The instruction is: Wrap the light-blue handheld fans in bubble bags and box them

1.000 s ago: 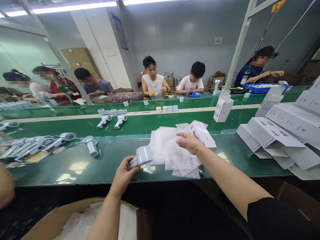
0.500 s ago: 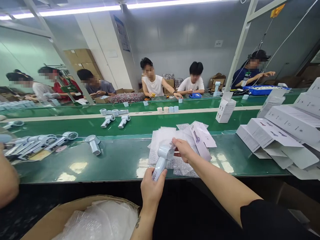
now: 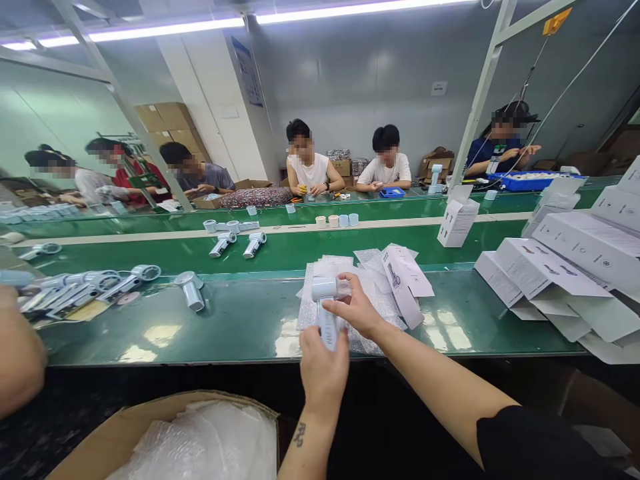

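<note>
A pale-blue handheld fan (image 3: 326, 291) with "FAN" lettering on its handle is held up above the near edge of the bench. My left hand (image 3: 324, 365) is closed round the lower handle. Around the right side of the fan's head and its neck my right hand (image 3: 361, 308) is closed, with the thumb across the neck. A see-through piece shows at the head's right end, partly hidden by the fingers. Behind and below the fan lie bubble-wrap bags (image 3: 310, 303) and an unfolded white printed box (image 3: 400, 280).
More fans (image 3: 83, 290) lie piled at left, and a single fan (image 3: 191, 291) sits nearer. White boxes (image 3: 565, 267) are heaped at right. A carton (image 3: 95, 443) of bubble wrap stands below the bench. Across the green conveyor (image 3: 390, 233) sit several co-workers. Another person's arm (image 3: 20, 353) is at far left.
The fan has turned more upright. My right hand has shifted from the head's far end to round its side and neck. My left hand has moved slightly right with the handle.
</note>
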`<state>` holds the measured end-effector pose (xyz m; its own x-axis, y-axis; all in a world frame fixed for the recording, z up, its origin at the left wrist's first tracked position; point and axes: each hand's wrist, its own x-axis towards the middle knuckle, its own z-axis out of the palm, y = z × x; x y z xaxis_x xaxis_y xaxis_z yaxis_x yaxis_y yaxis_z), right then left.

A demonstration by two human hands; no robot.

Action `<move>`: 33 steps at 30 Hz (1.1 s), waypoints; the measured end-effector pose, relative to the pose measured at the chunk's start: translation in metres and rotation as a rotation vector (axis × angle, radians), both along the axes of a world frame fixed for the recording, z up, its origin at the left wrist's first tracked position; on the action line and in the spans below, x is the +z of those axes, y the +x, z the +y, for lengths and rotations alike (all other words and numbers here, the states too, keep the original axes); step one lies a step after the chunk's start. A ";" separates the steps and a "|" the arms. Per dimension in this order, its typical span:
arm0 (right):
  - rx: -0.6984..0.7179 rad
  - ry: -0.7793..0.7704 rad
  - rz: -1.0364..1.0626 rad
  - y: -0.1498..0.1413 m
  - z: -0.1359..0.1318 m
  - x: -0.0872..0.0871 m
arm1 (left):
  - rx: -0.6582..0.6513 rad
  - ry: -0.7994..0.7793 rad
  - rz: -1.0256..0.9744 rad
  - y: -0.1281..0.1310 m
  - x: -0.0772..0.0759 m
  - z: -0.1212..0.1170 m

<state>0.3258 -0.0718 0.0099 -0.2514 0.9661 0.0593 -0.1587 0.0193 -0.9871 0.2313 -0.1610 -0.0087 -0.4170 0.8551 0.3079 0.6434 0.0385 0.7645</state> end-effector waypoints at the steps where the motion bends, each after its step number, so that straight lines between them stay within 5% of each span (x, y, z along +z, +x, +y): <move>1: 0.008 -0.040 0.063 -0.001 0.000 0.003 | -0.028 0.020 -0.022 0.005 -0.002 -0.003; 5: 0.049 -0.145 0.256 0.009 -0.005 0.013 | -0.209 0.039 -0.276 0.005 0.001 -0.007; 9: 0.209 -0.185 0.251 0.032 -0.020 0.019 | -0.240 0.132 -0.666 -0.020 0.030 0.011; 13: 0.290 -0.184 0.222 0.057 -0.038 0.024 | -0.593 -0.054 -0.855 -0.033 0.049 0.027; 21: 0.209 -0.222 -0.002 0.114 -0.077 0.036 | -0.631 -0.062 -0.793 -0.009 0.015 0.008; 29: 0.171 -0.232 -0.239 0.175 -0.153 0.028 | -1.053 -0.658 -0.695 0.042 0.022 -0.022; 33: 0.076 -0.236 -0.327 0.199 -0.189 0.016 | -1.163 -0.738 -0.588 0.075 0.007 -0.038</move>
